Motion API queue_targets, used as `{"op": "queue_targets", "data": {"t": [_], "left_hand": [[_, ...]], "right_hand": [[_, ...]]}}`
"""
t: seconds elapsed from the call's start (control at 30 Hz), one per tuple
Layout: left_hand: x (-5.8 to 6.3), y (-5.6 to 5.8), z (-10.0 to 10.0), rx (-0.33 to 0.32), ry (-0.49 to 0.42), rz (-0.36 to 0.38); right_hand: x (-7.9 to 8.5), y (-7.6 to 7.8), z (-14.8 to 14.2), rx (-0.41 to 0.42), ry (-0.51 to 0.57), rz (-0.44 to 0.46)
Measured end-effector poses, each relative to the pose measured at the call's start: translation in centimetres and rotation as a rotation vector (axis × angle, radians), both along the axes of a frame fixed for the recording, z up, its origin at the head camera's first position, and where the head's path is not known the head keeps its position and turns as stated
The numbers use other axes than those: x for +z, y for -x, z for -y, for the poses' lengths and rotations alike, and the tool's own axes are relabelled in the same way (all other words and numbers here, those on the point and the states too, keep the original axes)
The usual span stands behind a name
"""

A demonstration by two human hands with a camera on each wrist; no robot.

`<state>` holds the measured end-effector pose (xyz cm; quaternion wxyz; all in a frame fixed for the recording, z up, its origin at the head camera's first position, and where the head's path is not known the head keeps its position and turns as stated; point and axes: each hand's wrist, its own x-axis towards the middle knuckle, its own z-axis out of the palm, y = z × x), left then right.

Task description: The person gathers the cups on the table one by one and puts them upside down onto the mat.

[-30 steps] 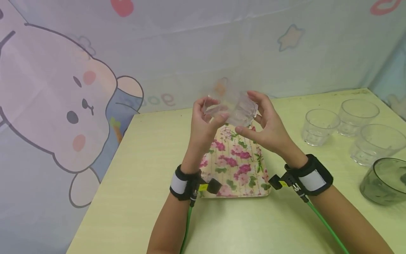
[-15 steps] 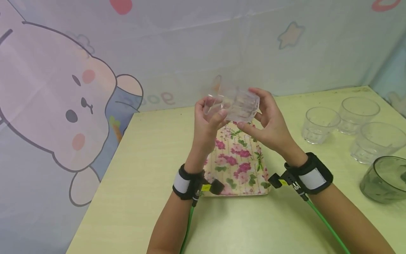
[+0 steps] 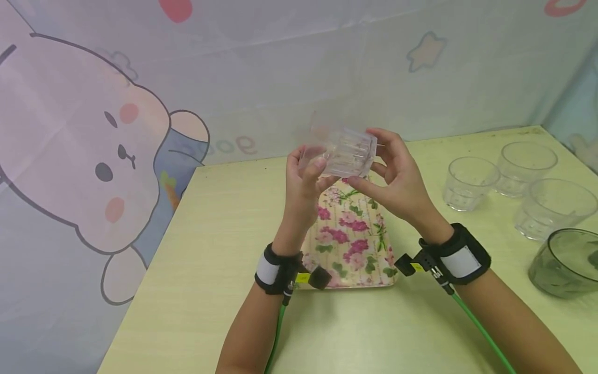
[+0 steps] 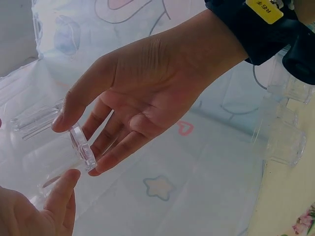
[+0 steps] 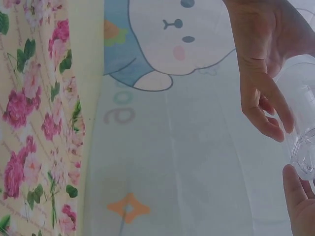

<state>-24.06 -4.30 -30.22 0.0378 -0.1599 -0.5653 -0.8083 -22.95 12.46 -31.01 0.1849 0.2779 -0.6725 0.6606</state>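
Note:
A clear drinking glass (image 3: 353, 151) with a faceted lower part is held tilted on its side above the floral tray (image 3: 348, 249). Its thick base points toward my right hand (image 3: 397, 182), whose thumb and fingers grip around that end. My left hand (image 3: 301, 189) holds the rim end, thumb in front and fingers behind. In the left wrist view, the glass base (image 4: 83, 148) sits between the right thumb and fingers. The right wrist view shows part of the glass (image 5: 304, 152) at its right edge. The rim is blurred against the pale backdrop.
On the right of the yellow table (image 3: 210, 259) stand a small clear glass (image 3: 467, 189), two wider clear glasses (image 3: 523, 171) behind and beside it, and a smoky grey glass bowl (image 3: 560, 278). A cartoon-printed cloth (image 3: 280, 62) hangs along the back and left.
The glass has turned and levelled between my hands, showing its faceted side more. My left hand shifted slightly right and its thumb moved along the glass. The other glasses stay put.

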Motion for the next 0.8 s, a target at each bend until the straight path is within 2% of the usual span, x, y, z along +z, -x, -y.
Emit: {"op": "queue_targets", "data": {"t": [0.33, 0.5, 0.8], "left_hand": [[-0.2, 0.1, 0.2, -0.008, 0.003, -0.016], [-0.1, 0.1, 0.4, -0.023, 0.046, -0.021], [0.3, 0.2, 1.0, -0.095, 0.155, -0.039]], "right_hand": [[0.2, -0.1, 0.1, -0.074, -0.022, -0.012], [0.4, -0.2, -0.1, -0.069, 0.001, -0.007], [1.0, -0.5, -0.9, -0.064, 0.02, -0.021]]}}
